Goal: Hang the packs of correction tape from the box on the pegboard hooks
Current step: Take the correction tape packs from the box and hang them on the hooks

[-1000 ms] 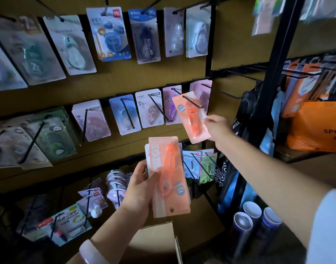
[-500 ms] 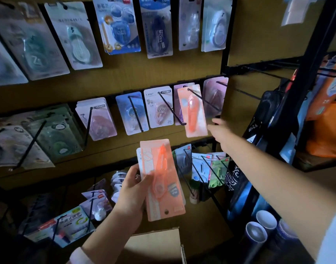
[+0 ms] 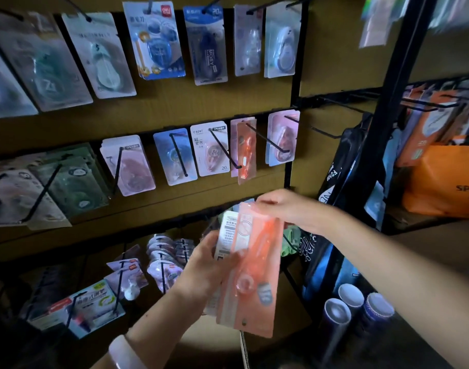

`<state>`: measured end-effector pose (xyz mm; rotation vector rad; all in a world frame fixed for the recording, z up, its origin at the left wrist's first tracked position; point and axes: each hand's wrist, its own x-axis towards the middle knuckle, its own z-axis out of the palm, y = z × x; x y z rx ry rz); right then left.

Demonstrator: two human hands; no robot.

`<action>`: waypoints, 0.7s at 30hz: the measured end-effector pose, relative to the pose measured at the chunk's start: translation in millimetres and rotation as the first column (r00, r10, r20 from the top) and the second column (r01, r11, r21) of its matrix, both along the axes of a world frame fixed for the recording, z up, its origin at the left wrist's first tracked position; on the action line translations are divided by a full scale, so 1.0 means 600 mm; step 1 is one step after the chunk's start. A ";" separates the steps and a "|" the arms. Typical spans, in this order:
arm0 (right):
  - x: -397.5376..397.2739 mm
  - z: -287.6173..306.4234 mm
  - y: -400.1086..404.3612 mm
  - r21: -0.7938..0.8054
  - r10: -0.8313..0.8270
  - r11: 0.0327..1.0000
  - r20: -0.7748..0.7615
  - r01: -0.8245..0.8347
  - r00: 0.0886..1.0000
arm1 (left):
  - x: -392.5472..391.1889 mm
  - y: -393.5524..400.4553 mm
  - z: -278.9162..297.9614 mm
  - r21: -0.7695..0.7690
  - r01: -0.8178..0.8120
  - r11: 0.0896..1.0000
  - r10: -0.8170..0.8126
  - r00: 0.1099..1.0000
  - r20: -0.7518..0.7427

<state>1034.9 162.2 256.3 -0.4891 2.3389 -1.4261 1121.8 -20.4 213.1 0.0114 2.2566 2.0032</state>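
Note:
My left hand (image 3: 204, 270) holds a small stack of orange correction tape packs (image 3: 250, 275) upright in front of the pegboard (image 3: 159, 113). My right hand (image 3: 284, 209) pinches the top edge of the front pack in that stack. One orange pack (image 3: 245, 153) hangs on a black hook (image 3: 268, 141) in the middle row, between a white pack and a pink pack. The cardboard box (image 3: 228, 347) is below my hands, mostly hidden by them.
Several rows of other tape packs hang on long black hooks that jut out toward me. A black metal rack post (image 3: 388, 107) stands to the right, with orange bags (image 3: 446, 179) behind it. Paper cups (image 3: 350, 296) stand low at the right.
My right hand let go of the orange pack, which now hangs on the middle-row hook, and came down to the top of the stack in my left hand.

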 end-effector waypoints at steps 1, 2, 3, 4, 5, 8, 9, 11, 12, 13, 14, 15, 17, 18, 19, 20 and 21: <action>0.005 0.005 0.006 0.018 0.075 0.997 0.032 -0.075 0.997 | 0.002 0.003 0.004 -0.011 0.053 0.999 -0.053 0.999 0.011; 0.011 0.009 0.012 0.048 0.140 0.989 0.065 -0.143 0.988 | 0.005 0.006 0.006 -0.019 0.088 0.996 -0.087 0.996 0.019; 0.014 0.011 0.018 0.080 0.185 0.978 0.084 -0.191 0.979 | 0.009 0.008 0.009 -0.026 0.111 0.993 -0.111 0.994 0.021; 0.017 0.011 0.025 0.101 0.207 0.971 0.085 -0.215 0.975 | 0.013 0.009 0.010 -0.035 0.124 0.992 -0.123 0.992 0.022; 0.020 0.011 0.031 0.093 0.211 0.971 0.086 -0.218 0.974 | 0.016 0.010 0.009 -0.035 0.128 0.991 -0.127 0.992 0.019; 0.031 0.010 0.055 -0.037 0.115 0.993 0.080 -0.112 0.990 | 0.018 0.009 0.001 -0.039 0.042 0.998 -0.042 0.999 0.011; 0.035 0.011 0.065 -0.077 0.050 0.996 0.056 -0.046 0.997 | 0.015 0.007 -0.004 -0.039 -0.030 0.999 0.030 0.999 0.015; 0.046 0.011 0.085 -0.153 -0.111 0.982 0.001 0.110 0.994 | 0.008 -0.004 -0.013 0.001 -0.190 0.982 0.190 0.978 0.088; 0.051 0.007 0.094 -0.213 -0.191 0.959 -0.005 0.186 0.982 | 0.006 -0.011 -0.015 0.026 -0.260 0.965 0.254 0.958 0.135; 0.058 0.002 0.102 -0.303 -0.262 0.917 0.031 0.259 0.965 | 0.005 -0.018 -0.017 0.059 -0.315 0.947 0.301 0.937 0.176; 0.065 -0.005 0.110 -0.403 -0.312 0.856 0.094 0.323 0.945 | 0.005 -0.026 -0.017 0.086 -0.359 0.929 0.336 0.918 0.209; 0.073 -0.010 0.115 -0.497 -0.334 0.784 0.169 0.373 0.927 | 0.005 -0.032 -0.017 0.104 -0.391 0.914 0.361 0.904 0.230; 0.090 -0.021 0.122 -0.633 -0.310 0.652 0.280 0.417 0.909 | 0.008 -0.037 -0.014 0.116 -0.438 0.891 0.399 0.880 0.259; 0.097 -0.027 0.125 -0.676 -0.273 0.617 0.298 0.404 0.915 | 0.012 -0.035 -0.011 0.124 -0.448 0.885 0.405 0.874 0.268; 0.104 -0.031 0.125 -0.709 -0.239 0.592 0.299 0.383 0.924 | 0.016 -0.032 -0.007 0.137 -0.448 0.884 0.403 0.876 0.264; 0.108 -0.039 0.127 -0.720 -0.221 0.592 0.287 0.362 0.932 | 0.018 -0.029 -0.006 0.147 -0.445 0.883 0.399 0.879 0.259; 0.113 -0.041 0.125 -0.722 -0.228 0.591 0.279 0.361 0.933 | 0.019 -0.027 -0.005 0.154 -0.442 0.884 0.397 0.882 0.253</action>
